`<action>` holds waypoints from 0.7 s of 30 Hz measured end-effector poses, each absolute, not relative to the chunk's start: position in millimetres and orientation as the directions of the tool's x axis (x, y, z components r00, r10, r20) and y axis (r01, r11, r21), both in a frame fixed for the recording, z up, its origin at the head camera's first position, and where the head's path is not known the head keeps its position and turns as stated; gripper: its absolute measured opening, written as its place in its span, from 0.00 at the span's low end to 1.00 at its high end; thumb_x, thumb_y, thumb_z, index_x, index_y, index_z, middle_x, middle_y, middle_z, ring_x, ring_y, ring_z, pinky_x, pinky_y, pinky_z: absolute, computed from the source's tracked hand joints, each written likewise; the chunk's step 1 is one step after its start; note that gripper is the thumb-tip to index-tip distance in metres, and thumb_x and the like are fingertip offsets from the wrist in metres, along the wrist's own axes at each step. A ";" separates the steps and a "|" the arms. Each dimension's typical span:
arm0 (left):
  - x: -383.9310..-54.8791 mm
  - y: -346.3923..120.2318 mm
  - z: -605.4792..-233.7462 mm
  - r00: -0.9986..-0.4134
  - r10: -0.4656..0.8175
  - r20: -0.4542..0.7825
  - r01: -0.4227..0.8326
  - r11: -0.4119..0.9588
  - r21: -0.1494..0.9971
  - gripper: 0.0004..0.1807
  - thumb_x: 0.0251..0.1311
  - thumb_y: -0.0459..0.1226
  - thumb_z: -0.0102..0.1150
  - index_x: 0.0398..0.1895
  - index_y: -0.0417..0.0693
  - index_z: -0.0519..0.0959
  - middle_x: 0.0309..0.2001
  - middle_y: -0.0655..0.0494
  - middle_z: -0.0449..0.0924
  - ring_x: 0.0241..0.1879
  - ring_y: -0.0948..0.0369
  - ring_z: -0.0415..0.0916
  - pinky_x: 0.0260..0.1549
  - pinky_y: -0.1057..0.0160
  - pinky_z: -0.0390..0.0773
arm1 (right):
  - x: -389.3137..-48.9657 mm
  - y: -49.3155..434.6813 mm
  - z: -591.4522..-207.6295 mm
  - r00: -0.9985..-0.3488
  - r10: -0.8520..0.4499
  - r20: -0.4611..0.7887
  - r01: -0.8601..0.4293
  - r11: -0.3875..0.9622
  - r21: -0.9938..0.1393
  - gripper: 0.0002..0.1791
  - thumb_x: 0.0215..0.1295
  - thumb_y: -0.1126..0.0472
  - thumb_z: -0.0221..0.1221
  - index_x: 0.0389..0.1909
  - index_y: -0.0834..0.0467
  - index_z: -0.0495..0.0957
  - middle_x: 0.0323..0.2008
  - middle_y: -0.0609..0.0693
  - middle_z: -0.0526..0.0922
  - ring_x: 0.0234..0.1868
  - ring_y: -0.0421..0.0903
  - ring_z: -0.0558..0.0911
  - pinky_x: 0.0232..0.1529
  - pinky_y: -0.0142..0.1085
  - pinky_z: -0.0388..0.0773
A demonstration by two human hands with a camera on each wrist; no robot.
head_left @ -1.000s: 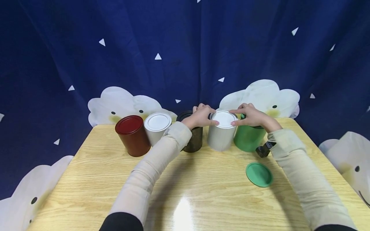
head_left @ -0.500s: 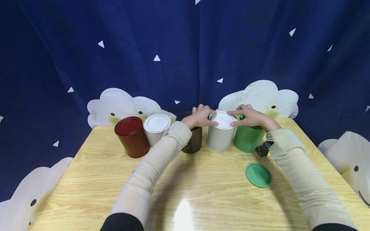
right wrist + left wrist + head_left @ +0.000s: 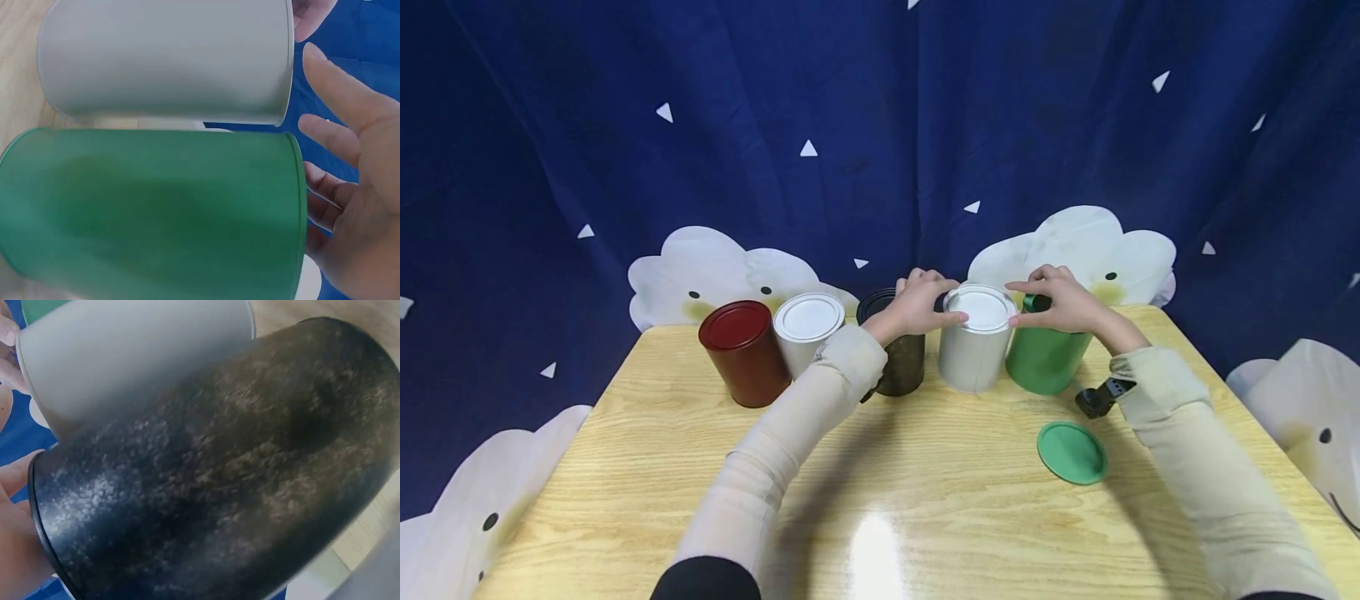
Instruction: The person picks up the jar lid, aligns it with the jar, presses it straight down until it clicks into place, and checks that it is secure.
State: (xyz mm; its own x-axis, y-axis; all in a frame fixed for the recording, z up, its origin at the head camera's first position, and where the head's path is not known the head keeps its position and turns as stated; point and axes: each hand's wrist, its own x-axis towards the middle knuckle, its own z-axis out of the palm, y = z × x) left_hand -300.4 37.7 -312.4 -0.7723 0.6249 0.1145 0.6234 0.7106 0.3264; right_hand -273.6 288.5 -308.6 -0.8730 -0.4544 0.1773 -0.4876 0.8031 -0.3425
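Observation:
A white can [image 3: 973, 362] with a white lid [image 3: 985, 308] on top stands between my hands. My left hand [image 3: 917, 304] reaches over the black can [image 3: 904, 367], thumb and forefinger spread at the left edge of the white lid. My right hand [image 3: 1067, 302] is above the green can [image 3: 1047, 362], its thumb and forefinger spread at the lid's right edge. In the right wrist view, the right thumb [image 3: 340, 81] sits just off the white can's rim. The green can's top is uncovered and partly hidden by the hand.
A green lid [image 3: 1072, 452] lies flat on the wooden table [image 3: 955, 492] in front of the green can. To the left stand a red can [image 3: 748, 358] and another white can [image 3: 808, 333], both lidded. A blue curtain [image 3: 880, 125] hangs behind the row.
My right hand has drawn back to the right, from over the white lid to its edge. My left forearm has shifted slightly left, while its fingers stay at the lid.

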 end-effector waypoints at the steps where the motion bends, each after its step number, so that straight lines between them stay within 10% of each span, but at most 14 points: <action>1: -298.6 36.8 -312.4 -0.767 0.627 0.135 0.631 0.700 0.333 0.32 0.56 0.53 0.56 0.62 0.49 0.68 0.56 0.51 0.67 0.53 0.54 0.57 0.46 0.53 0.55 | -271.8 290.8 -308.7 -0.875 -0.448 0.185 -0.485 0.804 -0.344 0.34 0.48 0.52 0.68 0.55 0.64 0.72 0.46 0.65 0.68 0.43 0.57 0.62 0.42 0.49 0.61; 21: -254.6 39.4 -324.1 -0.668 0.691 0.276 0.731 0.539 0.419 0.35 0.49 0.49 0.65 0.60 0.46 0.69 0.48 0.54 0.72 0.48 0.56 0.61 0.41 0.59 0.58 | -223.3 320.9 -307.9 -0.825 -0.450 0.341 -0.555 0.758 -0.342 0.32 0.39 0.56 0.73 0.49 0.63 0.78 0.41 0.58 0.71 0.42 0.52 0.66 0.39 0.44 0.61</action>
State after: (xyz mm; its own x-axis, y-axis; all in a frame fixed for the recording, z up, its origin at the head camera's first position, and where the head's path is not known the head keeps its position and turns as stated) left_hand -254.6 39.4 -324.1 -0.6681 0.6911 0.2757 0.7306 0.5391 0.4190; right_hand -223.3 320.9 -307.9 -0.8253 -0.4499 0.3412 -0.5549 0.7582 -0.3424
